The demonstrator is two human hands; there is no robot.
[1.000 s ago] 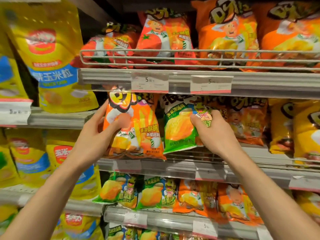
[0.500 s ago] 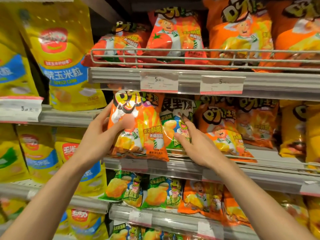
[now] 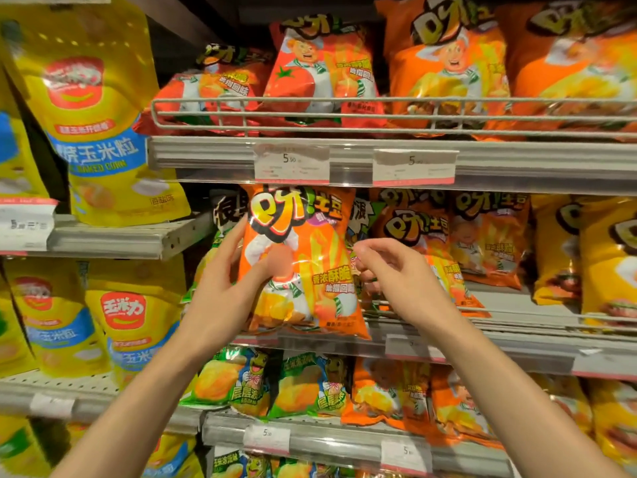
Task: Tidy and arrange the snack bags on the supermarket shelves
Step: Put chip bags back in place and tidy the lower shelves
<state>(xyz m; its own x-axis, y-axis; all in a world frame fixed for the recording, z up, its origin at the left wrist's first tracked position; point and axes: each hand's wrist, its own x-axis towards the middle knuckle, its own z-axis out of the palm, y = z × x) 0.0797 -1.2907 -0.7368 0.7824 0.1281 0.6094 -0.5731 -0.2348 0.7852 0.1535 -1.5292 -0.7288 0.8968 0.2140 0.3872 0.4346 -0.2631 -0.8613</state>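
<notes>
A green snack bag (image 3: 225, 215) sits on the middle shelf almost wholly hidden behind the glossy orange foil bag of crisps (image 3: 300, 260) held in front of it — only a strip of its black lettering shows at the upper left, and another green sliver (image 3: 358, 219) to the right of the orange bag may belong to a second bag; I cannot tell. The bags on the far right of every shelf are cut off by the frame edge, and the small print on the white price labels (image 3: 291, 163) is too blurred to read beyond a "5".

The left hand (image 3: 224, 291) grips the orange bag by its left edge: the thumb lies across the front panel near the middle, the fingers curl round behind, where most of them are out of sight. The bag stands upright, its lower edge overlapping the grey metal front rail of the middle shelf (image 3: 482, 350).

The right hand (image 3: 396, 274) hovers just beside the bag's right edge with its fingers loosely curled and slightly apart, thumb and forefinger close together. Whether the fingertips touch the bag or the packets behind it cannot be made out — nothing is plainly held.

Tall yellow baked-corn pouches (image 3: 93, 125) fill the shelves to the left, and a wire guard (image 3: 344, 113) fronts the red and orange bags on the top shelf.
</notes>
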